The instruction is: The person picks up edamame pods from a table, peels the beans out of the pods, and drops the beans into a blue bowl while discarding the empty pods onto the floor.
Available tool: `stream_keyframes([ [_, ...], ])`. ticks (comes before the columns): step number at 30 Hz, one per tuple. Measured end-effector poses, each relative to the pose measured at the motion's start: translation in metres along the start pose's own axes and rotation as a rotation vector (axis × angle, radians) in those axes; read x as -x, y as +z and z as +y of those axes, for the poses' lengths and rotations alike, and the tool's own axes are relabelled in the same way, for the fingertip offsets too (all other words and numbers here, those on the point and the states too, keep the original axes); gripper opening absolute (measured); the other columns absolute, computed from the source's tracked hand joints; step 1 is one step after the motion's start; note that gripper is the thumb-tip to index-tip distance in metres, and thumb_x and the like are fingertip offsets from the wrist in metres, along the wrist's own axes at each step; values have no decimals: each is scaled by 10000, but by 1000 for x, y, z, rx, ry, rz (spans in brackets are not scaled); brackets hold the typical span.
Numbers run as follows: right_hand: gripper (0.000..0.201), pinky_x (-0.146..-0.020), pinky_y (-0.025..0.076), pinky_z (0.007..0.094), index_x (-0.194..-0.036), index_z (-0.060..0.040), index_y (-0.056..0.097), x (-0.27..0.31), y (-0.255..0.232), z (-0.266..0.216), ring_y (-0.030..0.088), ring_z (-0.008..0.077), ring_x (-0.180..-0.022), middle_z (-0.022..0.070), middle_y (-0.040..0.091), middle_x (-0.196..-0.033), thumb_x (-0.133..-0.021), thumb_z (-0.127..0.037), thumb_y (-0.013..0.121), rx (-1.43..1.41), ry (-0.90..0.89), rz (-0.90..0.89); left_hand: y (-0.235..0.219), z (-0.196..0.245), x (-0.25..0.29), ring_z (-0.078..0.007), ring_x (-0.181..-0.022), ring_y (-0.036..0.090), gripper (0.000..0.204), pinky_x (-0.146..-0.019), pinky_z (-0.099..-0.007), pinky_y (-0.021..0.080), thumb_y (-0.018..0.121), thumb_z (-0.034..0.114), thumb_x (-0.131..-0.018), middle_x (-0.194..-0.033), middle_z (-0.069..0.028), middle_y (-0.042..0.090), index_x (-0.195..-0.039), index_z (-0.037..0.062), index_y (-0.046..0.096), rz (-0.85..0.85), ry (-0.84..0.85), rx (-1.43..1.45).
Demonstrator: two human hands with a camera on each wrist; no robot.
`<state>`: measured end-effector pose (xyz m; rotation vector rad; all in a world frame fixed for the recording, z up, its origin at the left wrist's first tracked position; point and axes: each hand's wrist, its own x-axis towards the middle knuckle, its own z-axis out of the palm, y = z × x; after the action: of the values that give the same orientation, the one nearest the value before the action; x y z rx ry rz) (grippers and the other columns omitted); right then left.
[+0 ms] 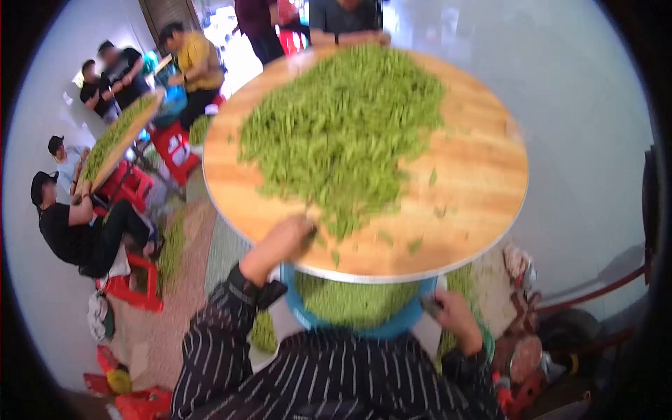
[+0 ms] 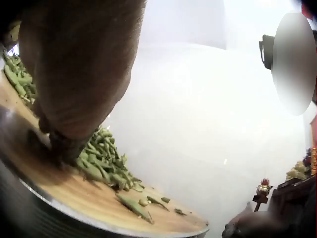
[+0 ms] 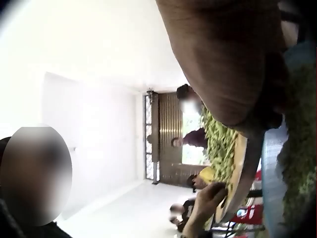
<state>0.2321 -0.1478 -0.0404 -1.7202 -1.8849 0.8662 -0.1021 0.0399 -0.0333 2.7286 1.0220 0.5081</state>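
Note:
A broad heap of green bean pods [image 1: 343,133] covers much of the round wooden table [image 1: 476,189]. My left hand [image 1: 283,241] reaches over the table's near edge, fingers bent down at the front of the heap. Something dark shows at its fingertips; in the left wrist view the hand [image 2: 84,74] hides them. Below the table edge, a blue basin [image 1: 297,304] sits at my lap, filled with small green pieces. My right hand [image 1: 455,318] is at the basin's right rim, with a dark grey piece [image 1: 430,306] at its fingertips. I cannot tell what it grips.
Loose pods [image 2: 136,207] lie near the table's edge. A person [image 1: 346,21] sits across the table. At the left, several people surround another table [image 1: 133,126] spread with green pods, with red stools [image 1: 136,280] beside it. More pods lie on the floor [image 1: 171,252].

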Motion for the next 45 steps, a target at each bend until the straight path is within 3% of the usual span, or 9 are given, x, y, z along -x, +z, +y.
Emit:
stream_keyframes([
  [1, 162, -584, 430, 287, -847, -13, 583, -3, 7, -3, 556, 221, -620, 158, 577, -717, -733, -127, 595, 61, 31, -70, -7, 14, 1, -356, -717, 506, 179, -586, -407, 404, 556, 35, -596, -720, -182, 505, -772, 16, 528, -58, -125, -18],
  [4, 187, -550, 409, 256, -906, -7, 568, -30, 19, -29, 516, 125, -603, 96, 572, -691, -756, -119, 581, -427, -124, 59, -22, 26, -15, -367, -680, 502, 128, -560, -420, 395, 560, 62, -629, -709, -201, 504, -736, 15, 510, 117, -1, 0],
  [6, 239, -523, 390, 225, -985, -7, 538, -38, 29, -41, 488, 86, -589, 49, 562, -689, -768, -103, 569, -663, -58, 4, -21, 40, -10, -389, -658, 492, 113, -553, -413, 399, 567, 89, -677, -715, -205, 516, -734, 10, 507, 103, -171, 54],
  [10, 314, -481, 353, 182, -1070, -12, 487, -63, 36, -77, 460, 55, -570, 13, 540, -703, -778, -101, 560, -1054, 58, -22, -5, 64, -13, -165, -617, 534, 111, -526, -278, 406, 518, 10, -754, -706, -78, 567, -864, 0, 506, 123, -334, 777],
  [12, 259, -451, 326, 168, -1025, -13, 510, -72, 37, -81, 443, 41, -541, 3, 522, -659, -786, -104, 552, -1240, -37, -18, -6, 85, -12, -50, -642, 473, 149, -539, -202, 378, 474, -27, -775, -700, -8, 535, -920, 1, 494, -44, -434, 1151],
  [20, 118, -407, 308, 153, -902, -10, 552, -74, 34, -80, 440, 41, -479, 10, 535, -642, -813, -70, 503, -1132, -47, 50, 9, 110, -11, -50, -658, 445, 108, -563, -201, 374, 488, 34, -808, -700, 11, 504, -905, -12, 499, -75, -305, 1243],
  [22, 79, -441, 325, 161, -838, -23, 550, -72, 32, -84, 447, 27, -530, -6, 517, -620, -813, -86, 510, -1156, -35, 38, 16, 107, -11, -66, -678, 447, 105, -589, -218, 386, 487, 69, -818, -691, -16, 496, -876, -16, 506, -106, -263, 982],
  [31, 116, -454, 349, 152, -831, -21, 564, -62, 20, -78, 465, 27, -552, -16, 544, -686, -825, -104, 484, -1203, -60, -135, -4, 109, -11, -118, -674, 528, 143, -624, -248, 417, 490, 139, -832, -723, -53, 562, -848, 1, 526, -134, -81, 870],
  [45, 135, -526, 363, 168, -887, -12, 569, -66, 31, -77, 458, 33, -598, -6, 556, -714, -783, -13, 482, -1097, -56, -32, 4, 105, -8, -103, -760, 517, 182, -691, -237, 412, 498, 93, -822, -807, -61, 582, -963, -17, 528, -227, -125, 1130],
])
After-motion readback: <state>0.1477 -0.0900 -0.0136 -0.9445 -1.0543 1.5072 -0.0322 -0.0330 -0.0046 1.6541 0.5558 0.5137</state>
